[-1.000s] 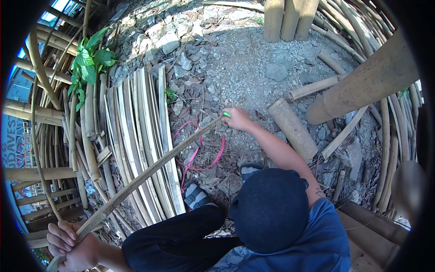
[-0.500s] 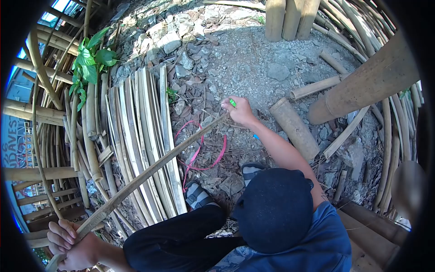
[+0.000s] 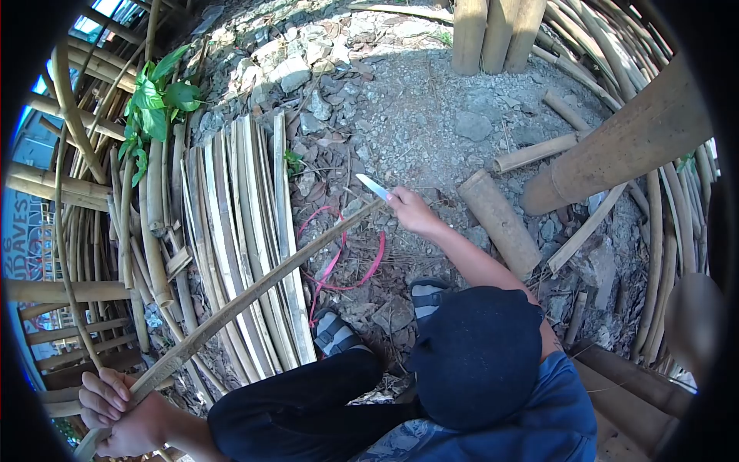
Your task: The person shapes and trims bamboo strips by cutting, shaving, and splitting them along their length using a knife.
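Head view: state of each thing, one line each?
Left hand: shut on bamboo strip.
Right hand: shut on knife.
Bamboo strip: slanted, far end by right hand.
Knife: blade out, pointing away.
Pink cord: loose loop on ground.
Split slats: lying side by side.

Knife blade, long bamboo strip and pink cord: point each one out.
knife blade (image 3: 374,186), head view, middle of the pale blade.
long bamboo strip (image 3: 254,291), head view, mid-length of the strip.
pink cord (image 3: 376,256), head view, right curve of the loop.
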`<state>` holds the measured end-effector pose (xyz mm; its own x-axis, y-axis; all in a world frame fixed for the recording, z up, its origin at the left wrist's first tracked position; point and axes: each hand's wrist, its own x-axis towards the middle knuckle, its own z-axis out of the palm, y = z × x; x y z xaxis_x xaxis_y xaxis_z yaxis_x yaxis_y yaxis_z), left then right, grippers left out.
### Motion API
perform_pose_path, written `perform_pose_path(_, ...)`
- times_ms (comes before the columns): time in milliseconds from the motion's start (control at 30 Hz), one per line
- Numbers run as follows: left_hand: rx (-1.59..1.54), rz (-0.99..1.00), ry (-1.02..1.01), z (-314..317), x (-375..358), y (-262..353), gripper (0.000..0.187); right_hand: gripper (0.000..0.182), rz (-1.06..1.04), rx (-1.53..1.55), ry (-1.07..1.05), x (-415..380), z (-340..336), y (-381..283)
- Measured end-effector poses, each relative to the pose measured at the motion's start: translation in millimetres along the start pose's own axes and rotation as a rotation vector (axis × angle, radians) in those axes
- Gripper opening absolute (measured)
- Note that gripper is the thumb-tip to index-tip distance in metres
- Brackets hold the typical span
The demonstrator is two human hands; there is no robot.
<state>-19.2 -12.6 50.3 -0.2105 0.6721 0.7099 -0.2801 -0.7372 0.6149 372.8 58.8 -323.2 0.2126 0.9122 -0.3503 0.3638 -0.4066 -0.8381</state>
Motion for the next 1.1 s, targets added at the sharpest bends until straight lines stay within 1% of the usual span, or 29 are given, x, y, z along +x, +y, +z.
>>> perform_pose_path(33, 0.001, -0.002, 0.003, 0, 0, 1, 0.043, 0.039, 0.047, 0.076, -0.052, -4, 11, 5)
perform_pose_path(67, -0.015, -0.01, -0.002, -1, 1, 1, 0.042, 0.039, 0.047, 0.072, -0.053, -2, 21, 14)
perform_pose_path(133, -0.03, -0.017, -0.004, -1, 1, 3, 0.042, 0.04, 0.181, 0.248, -0.074, 3, 42, 31)
perform_pose_path(167, -0.022, -0.025, -0.005, 0, 0, 3, 0.042, 0.043, 0.254, 0.319, -0.052, -10, 38, 13)
perform_pose_path(200, -0.012, -0.035, -0.006, 0, 0, 4, 0.041, 0.043, 0.253, 0.318, -0.054, -9, 41, 11)
perform_pose_path(267, -0.021, -0.032, -0.022, 0, 0, 4, 0.042, 0.046, 0.414, 0.373, -0.09, -8, 43, 9)
perform_pose_path(300, -0.033, -0.029, -0.039, 1, 0, 3, 0.042, 0.046, 0.413, 0.372, -0.09, -12, 34, -4)
perform_pose_path(333, -0.032, -0.029, -0.04, 2, 0, 3, 0.042, 0.043, 0.39, 0.383, -0.217, -18, 22, -18)
perform_pose_path(367, -0.051, -0.018, -0.05, 3, -1, 1, 0.042, 0.045, 0.365, 0.391, -0.344, -22, 13, -30)
perform_pose_path(400, -0.072, -0.008, -0.059, 4, -1, 0, 0.043, 0.045, 0.365, 0.39, -0.342, -23, 11, -34)
perform_pose_path(433, -0.074, -0.009, -0.06, 3, -1, 0, 0.043, 0.046, 0.288, 0.277, -0.401, -23, 11, -38)
perform_pose_path(467, -0.072, -0.007, -0.059, 2, -1, 1, 0.044, 0.051, 0.21, 0.165, -0.457, -24, 10, -40)
perform_pose_path(500, -0.07, -0.004, -0.059, 1, 0, 2, 0.046, 0.051, 0.21, 0.167, -0.455, -23, 9, -39)
perform_pose_path(567, -0.054, 0.012, -0.031, 2, -2, 1, 0.048, 0.053, 0.133, 0.101, -0.228, -16, 1, -36)
perform_pose_path(600, -0.036, 0.026, 0.001, 4, -4, 0, 0.05, 0.053, 0.13, 0.099, -0.227, -7, 3, -22)
perform_pose_path(633, -0.038, 0.029, 0.002, 6, -4, 0, 0.05, 0.054, 0.193, 0.134, -0.185, 8, 10, 0)
perform_pose_path(667, -0.08, 0.019, -0.013, 7, -4, 0, 0.053, 0.055, 0.257, 0.17, -0.143, 10, 9, 1)
perform_pose_path(700, -0.122, 0.008, -0.028, 9, -5, -1, 0.055, 0.058, 0.275, 0.048, -0.137, 8, 8, 1)
perform_pose_path(733, -0.124, 0.006, -0.03, 11, -5, -2, 0.055, 0.058, 0.277, 0.05, -0.135, 7, 14, 5)
perform_pose_path(800, -0.185, 0.024, -0.074, 15, -5, -5, 0.061, 0.061, 0.213, 0.004, -0.105, 5, 24, 6)
perform_pose_path(833, -0.183, 0.024, -0.074, 15, -4, -4, 0.061, 0.063, 0.234, -0.013, -0.151, 6, 20, 9)
perform_pose_path(867, -0.174, 0.011, -0.061, 14, -4, -3, 0.063, 0.063, 0.235, -0.014, -0.152, 3, 19, 8)
perform_pose_path(967, -0.188, 0.015, -0.058, 18, -4, -5, 0.065, 0.063, 0.246, 0.043, -0.149, -8, 22, 2)
perform_pose_path(1033, -0.2, 0.025, -0.069, 19, -2, -5, 0.066, 0.062, 0.213, 0.172, -0.2, -21, 31, -7)
perform_pose_path(1067, -0.177, 0.043, -0.013, 18, -2, -5, 0.067, 0.062, 0.215, 0.171, -0.2, -29, 34, -18)
perform_pose_path(1100, -0.152, 0.061, 0.045, 17, -2, -5, 0.067, 0.062, 0.16, 0.194, -0.266, -40, 34, -33)
